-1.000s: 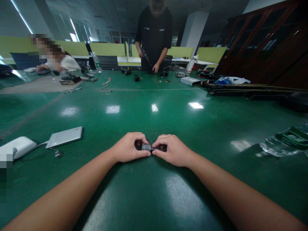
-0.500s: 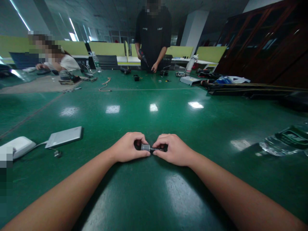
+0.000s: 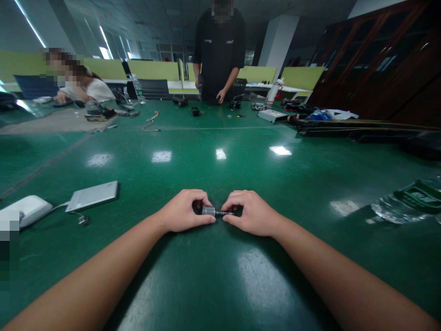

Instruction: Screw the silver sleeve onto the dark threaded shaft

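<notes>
Between my hands lies a small grey cylinder [image 3: 208, 211] with a thin, dark, ridged shaft [image 3: 223, 213] pointing right; its exact kind I cannot make out. My left hand [image 3: 182, 211] grips the cylinder between thumb and fingers. Thumb and fingers of my right hand [image 3: 251, 213] close around the shaft's outer part, and a short stretch of it shows between the two hands. Both hands are low over the green table [image 3: 193, 170].
A silver box-shaped device [image 3: 92, 196] and a white device [image 3: 25, 210] lie to the left, joined by a cable. At right lies a water bottle [image 3: 409, 200]. Across the table, a person stands holding a power drill [image 3: 200, 82], and another person sits far left.
My right hand has slid slightly right along the shaft, baring a little more of it. My left hand has stayed put. The standing person has lowered the drill.
</notes>
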`<action>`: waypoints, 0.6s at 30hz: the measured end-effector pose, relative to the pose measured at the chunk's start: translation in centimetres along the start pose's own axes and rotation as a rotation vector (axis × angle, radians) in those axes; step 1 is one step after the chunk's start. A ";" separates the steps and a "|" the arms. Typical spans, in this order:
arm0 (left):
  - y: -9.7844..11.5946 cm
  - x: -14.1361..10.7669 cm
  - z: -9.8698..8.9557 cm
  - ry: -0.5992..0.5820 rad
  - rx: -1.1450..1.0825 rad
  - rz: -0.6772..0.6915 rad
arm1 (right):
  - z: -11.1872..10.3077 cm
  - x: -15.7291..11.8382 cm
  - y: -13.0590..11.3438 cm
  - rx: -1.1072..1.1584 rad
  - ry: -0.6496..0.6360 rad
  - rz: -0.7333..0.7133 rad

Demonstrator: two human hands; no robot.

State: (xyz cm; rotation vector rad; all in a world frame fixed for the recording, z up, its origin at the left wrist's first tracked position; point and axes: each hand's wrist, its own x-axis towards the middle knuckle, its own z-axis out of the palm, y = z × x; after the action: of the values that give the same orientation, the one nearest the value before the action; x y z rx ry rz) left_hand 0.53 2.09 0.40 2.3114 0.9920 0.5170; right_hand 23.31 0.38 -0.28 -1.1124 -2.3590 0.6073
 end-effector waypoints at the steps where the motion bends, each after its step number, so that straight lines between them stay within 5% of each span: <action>1: 0.0 0.0 0.0 -0.002 0.000 -0.001 | 0.0 0.0 0.1 -0.003 -0.001 0.000; 18: -0.2 -0.2 0.1 0.006 0.006 -0.015 | -0.6 0.0 1.1 0.039 -0.013 0.019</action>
State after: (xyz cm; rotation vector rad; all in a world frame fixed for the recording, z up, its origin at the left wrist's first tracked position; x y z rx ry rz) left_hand 0.35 2.00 0.23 2.3074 1.0149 0.5162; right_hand 24.34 1.10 -0.42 -1.1186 -2.3396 0.6657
